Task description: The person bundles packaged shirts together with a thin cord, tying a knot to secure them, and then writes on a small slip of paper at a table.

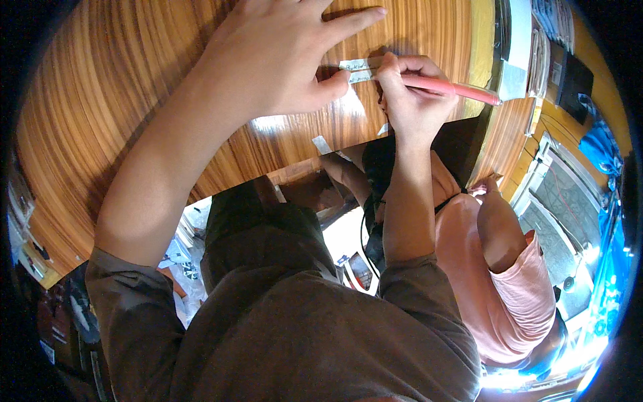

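Observation:
My right hand point(420, 107) is closed around a pink-red pen point(439, 86), pinched between thumb and fingers, its back end pointing right. The pen's tip is hidden behind my fingers. Just left of it, two narrow paper strips point(360, 76) with handwriting lie one above the other on the wood-grain table. My left hand point(281, 63) rests flat on the tabletop with thumb and index finger spread wide. Its thumb tip reaches the left end of the lower strip. The other left fingers run partly out of the picture at the top.
A small paper piece point(321, 145) lies near the table's front edge. Paper stacks point(538, 63) and a dark flat item point(573, 86) are beyond the right side. Another person in a pink shirt point(492, 288) sits close on my right.

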A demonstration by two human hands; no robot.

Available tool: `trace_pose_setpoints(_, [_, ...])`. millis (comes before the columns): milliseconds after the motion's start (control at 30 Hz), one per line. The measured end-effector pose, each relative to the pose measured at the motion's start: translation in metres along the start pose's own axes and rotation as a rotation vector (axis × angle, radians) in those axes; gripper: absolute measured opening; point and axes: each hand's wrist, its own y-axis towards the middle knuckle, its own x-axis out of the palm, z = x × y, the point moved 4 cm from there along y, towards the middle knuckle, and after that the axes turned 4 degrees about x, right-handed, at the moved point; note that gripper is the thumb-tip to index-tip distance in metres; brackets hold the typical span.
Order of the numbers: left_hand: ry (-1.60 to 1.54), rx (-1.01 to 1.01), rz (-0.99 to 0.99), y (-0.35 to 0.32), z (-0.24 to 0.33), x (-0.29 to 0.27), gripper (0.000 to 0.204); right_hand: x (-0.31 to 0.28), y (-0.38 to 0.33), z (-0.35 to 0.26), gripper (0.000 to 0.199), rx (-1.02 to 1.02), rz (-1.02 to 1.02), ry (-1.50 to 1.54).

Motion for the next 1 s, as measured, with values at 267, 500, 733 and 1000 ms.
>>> trace_pose_setpoints(267, [0.028,-0.009,-0.007,0.0,-0.001,0.003,0.077,-0.002,0.0,0.0,0.015,0.039,0.02,0.018])
trace_pose_setpoints(500, [0.04,-0.004,-0.003,-0.002,-0.002,0.004,0.076,0.002,-0.003,-0.003,0.016,0.003,0.023,0.031])
trace_pose_setpoints(733, [-0.081,0.012,0.056,-0.005,-0.003,-0.001,0.075,0.002,-0.002,0.001,0.014,-0.126,0.027,-0.022])
trace_pose_setpoints(1000, [-0.075,0.036,0.119,-0.009,-0.003,-0.007,0.073,-0.001,-0.009,0.004,0.015,-0.091,0.077,0.084])
